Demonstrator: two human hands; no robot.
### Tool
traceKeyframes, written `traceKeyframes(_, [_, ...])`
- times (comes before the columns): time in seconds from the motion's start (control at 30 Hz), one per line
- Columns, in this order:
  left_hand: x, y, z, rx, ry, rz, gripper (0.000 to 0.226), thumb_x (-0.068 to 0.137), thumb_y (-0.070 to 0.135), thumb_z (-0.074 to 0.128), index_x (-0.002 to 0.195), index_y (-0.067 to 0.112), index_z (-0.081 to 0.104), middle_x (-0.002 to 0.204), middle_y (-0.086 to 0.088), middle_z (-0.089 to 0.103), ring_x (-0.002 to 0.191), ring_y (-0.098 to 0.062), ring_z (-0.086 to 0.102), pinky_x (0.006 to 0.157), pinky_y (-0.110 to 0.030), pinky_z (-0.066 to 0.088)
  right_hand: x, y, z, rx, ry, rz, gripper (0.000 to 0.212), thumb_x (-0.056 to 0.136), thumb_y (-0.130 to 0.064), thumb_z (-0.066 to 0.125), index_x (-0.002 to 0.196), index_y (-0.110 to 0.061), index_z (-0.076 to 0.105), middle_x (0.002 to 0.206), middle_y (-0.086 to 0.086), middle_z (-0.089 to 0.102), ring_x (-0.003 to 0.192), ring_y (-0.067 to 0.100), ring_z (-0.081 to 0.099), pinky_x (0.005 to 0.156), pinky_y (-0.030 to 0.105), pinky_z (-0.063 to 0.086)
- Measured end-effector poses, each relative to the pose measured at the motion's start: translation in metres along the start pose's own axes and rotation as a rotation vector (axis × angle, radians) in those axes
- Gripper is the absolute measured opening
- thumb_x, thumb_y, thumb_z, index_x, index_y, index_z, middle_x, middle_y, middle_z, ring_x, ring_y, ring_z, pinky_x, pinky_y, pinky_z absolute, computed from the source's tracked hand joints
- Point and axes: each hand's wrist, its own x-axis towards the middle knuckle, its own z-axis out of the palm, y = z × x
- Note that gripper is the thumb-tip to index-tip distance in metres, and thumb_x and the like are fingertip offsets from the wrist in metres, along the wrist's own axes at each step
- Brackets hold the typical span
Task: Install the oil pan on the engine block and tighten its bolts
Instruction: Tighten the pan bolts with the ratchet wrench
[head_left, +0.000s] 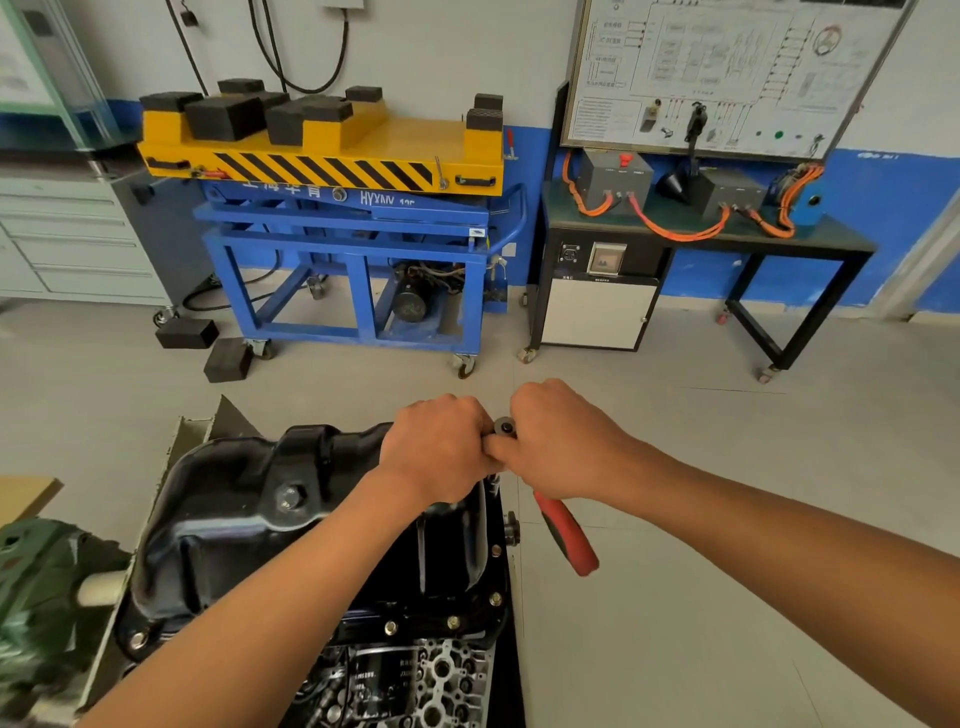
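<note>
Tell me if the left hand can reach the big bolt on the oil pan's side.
Probably yes: the big bolt sits uncovered on the oil pan near the left hand, which grips the ratchet.

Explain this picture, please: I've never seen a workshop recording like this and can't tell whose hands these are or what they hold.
It is one picture, taken by a camera worn on the person's head and looking forward and down, so both bare arms are that person's own. The left hand and right hand meet at the far edge of a black oil pan, which sits on an engine block. Both grip a ratchet wrench with a red handle. Bolts line the pan's rim. A blue-and-yellow lift cart stands behind.
</note>
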Motion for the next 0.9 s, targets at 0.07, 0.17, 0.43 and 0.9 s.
traceKeyframes(0.07, [0.001, -0.001, 0.000, 0.005, -0.002, -0.002, 0.041, 0.084, 0.045, 0.065, 0.054, 0.026, 0.044, 0.058, 0.006, 0.049, 0.058, -0.017, 0.050, 0.056, -0.030, 0.033, 0.003, 0.000, -0.001, 0.015, -0.021, 0.011, 0.041, 0.090, -0.029, 0.065, 0.059, -0.012, 0.047, 0.055, 0.003, 0.049, 0.045, 0.018, 0.046, 0.043, 0.030, 0.036])
traceKeyframes(0.17, [0.002, -0.001, 0.001, 0.014, -0.010, -0.005, 0.042, 0.084, 0.046, 0.065, 0.056, 0.026, 0.040, 0.058, 0.005, 0.048, 0.054, -0.013, 0.045, 0.056, -0.030, 0.033, 0.005, -0.002, -0.007, -0.040, -0.072, -0.018, 0.039, 0.089, -0.026, 0.067, 0.060, -0.012, 0.046, 0.057, 0.003, 0.047, 0.046, 0.017, 0.042, 0.044, 0.030, 0.033])
traceKeyframes(0.43, [0.007, -0.005, 0.006, 0.026, -0.041, 0.019, 0.033, 0.085, 0.059, 0.064, 0.084, 0.029, 0.052, 0.090, 0.003, 0.064, 0.085, -0.021, 0.062, 0.071, -0.032, 0.041, 0.007, -0.011, -0.025, -0.549, -0.164, -0.298, 0.033, 0.088, 0.004, 0.054, 0.063, -0.014, 0.043, 0.065, 0.003, 0.039, 0.049, 0.016, 0.038, 0.044, 0.029, 0.023])
traceKeyframes(0.9, [0.002, -0.004, 0.003, 0.082, -0.051, 0.077, 0.037, 0.090, 0.055, 0.058, 0.071, 0.028, 0.041, 0.068, 0.009, 0.043, 0.072, -0.019, 0.050, 0.069, -0.032, 0.036, -0.007, 0.021, -0.036, -0.545, -0.132, -0.375, 0.038, 0.103, -0.041, 0.045, 0.130, -0.017, 0.058, 0.127, -0.003, 0.060, 0.116, 0.021, 0.052, 0.090, 0.041, 0.048])
